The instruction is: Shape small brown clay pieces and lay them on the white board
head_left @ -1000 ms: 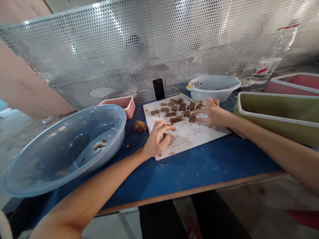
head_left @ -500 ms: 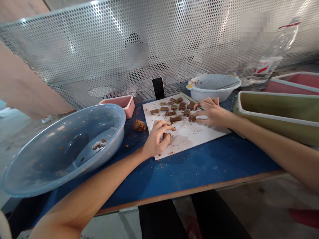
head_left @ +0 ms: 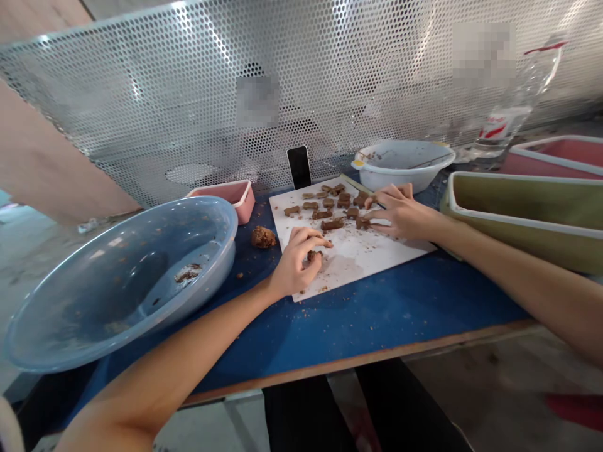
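Scant movement: brown piece (head_left: 361,223) against right grip (head_left: 399,215)

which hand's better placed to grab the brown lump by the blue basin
Probably the left hand: nearest the brown lump, though a small piece shows at its fingers; the right hand is across the white board.

I have my left forearm (head_left: 207,348) slanting from the lower left, the left hand (head_left: 298,262) loosely curled near centre; my right forearm (head_left: 509,276) extends from the right edge, the right hand (head_left: 399,215) palm down, fingers bent.
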Demonstrator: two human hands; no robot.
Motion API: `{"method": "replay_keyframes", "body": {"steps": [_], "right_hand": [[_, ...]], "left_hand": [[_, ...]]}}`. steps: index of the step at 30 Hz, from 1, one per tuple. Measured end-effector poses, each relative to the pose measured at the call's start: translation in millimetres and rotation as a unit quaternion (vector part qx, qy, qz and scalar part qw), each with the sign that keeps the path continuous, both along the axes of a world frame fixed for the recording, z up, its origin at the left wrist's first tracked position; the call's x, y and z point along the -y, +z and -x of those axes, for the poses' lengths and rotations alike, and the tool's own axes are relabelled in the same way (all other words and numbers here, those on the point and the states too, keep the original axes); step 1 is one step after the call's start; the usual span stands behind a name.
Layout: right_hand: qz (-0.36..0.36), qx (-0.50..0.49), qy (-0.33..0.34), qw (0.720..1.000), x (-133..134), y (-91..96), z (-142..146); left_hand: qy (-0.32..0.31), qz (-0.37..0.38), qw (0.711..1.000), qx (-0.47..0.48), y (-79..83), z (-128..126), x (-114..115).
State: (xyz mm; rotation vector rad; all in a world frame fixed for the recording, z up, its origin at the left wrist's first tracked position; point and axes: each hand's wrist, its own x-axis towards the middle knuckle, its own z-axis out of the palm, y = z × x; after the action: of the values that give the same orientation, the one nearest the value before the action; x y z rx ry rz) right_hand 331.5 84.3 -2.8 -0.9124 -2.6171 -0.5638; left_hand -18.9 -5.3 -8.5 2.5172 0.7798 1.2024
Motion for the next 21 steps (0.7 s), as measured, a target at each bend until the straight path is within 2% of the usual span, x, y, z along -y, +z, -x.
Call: {"method": "replay_keyframes", "body": {"steps": [14,21], "right_hand": [[0.0,-0.015,0.017,1.0,4.8,2.3,0.8],[-0.011,-0.016,0.011,1.0,12.7,12.9,-1.1]], "left_hand": [[-0.001,-0.006,1.0,-0.002,-2.6,0.0,-1.6],[-0.006,-0.006,1.0,0.003,-2.6,0.1,-1.7]]}}
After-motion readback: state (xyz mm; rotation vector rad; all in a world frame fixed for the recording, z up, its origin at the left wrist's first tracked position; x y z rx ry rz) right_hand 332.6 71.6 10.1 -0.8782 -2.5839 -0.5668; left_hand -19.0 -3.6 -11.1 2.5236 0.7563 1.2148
